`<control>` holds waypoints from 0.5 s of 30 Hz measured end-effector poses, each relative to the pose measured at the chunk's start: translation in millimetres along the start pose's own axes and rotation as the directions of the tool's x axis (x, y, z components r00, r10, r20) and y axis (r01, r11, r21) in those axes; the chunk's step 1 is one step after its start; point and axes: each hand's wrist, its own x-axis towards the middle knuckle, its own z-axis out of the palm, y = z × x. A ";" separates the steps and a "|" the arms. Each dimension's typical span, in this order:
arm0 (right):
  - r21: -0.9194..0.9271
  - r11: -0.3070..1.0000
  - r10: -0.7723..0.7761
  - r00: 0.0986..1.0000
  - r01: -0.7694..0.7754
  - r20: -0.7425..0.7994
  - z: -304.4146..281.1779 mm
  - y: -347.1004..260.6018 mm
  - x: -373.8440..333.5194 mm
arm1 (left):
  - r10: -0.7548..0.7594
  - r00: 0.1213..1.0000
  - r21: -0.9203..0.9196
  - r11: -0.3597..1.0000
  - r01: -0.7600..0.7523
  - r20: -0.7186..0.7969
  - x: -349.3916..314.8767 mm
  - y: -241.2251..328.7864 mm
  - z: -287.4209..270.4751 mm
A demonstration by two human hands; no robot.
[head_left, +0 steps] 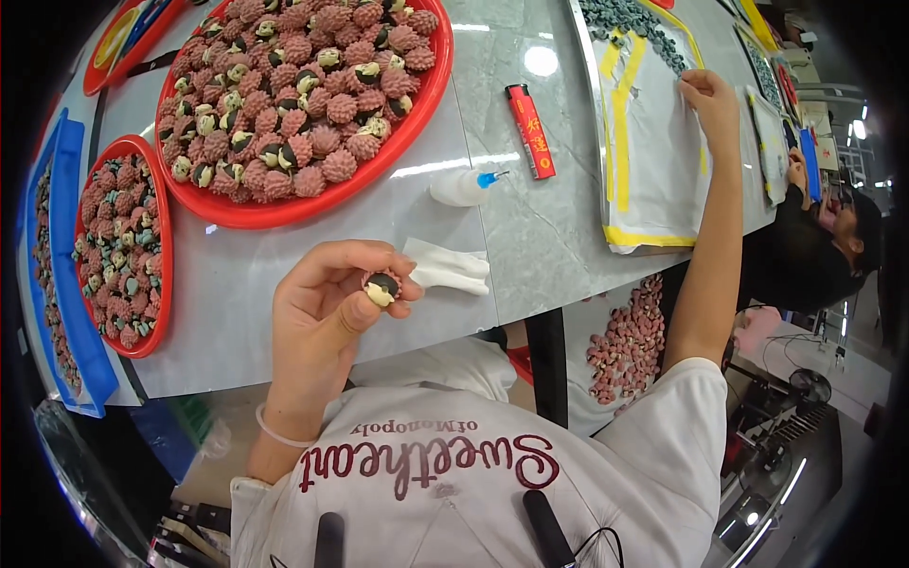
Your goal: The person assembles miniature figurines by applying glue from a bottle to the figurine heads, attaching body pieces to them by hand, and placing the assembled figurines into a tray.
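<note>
Between the thumb and fingers of my left hand is a small figurine piece, cream and black with a pink back. I hold it above the table, close to a folded white tissue. Out to the right, my right hand reaches over a shallow tray lined with white and edged with yellow tape. Its thumb and fingertips pinch together beside small dark grey-green pieces at the far end. What is between those fingertips, if anything, is too small to make out.
A large red tray of pink and cream figurine pieces stands at the left. Beside it are a smaller red tray and a blue tray. A needle-tipped bottle and red lighter lie mid-table. Another person sits at far right.
</note>
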 end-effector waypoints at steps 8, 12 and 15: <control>-0.194 0.981 -0.047 0.982 0.011 -0.182 15.7 -16.4 5.2 | -0.008 0.998 -0.005 1.000 0.008 0.061 0.6 -0.4 -0.7; -0.134 0.983 -0.142 0.984 0.126 -0.111 13.8 -30.0 -4.5 | -0.036 0.996 -0.006 0.999 0.037 0.080 -1.9 0.7 -1.9; 0.598 0.801 -0.059 0.998 0.033 0.025 15.8 -88.9 -42.8 | -0.018 0.998 -0.028 0.999 0.020 0.059 -1.9 -1.7 -4.8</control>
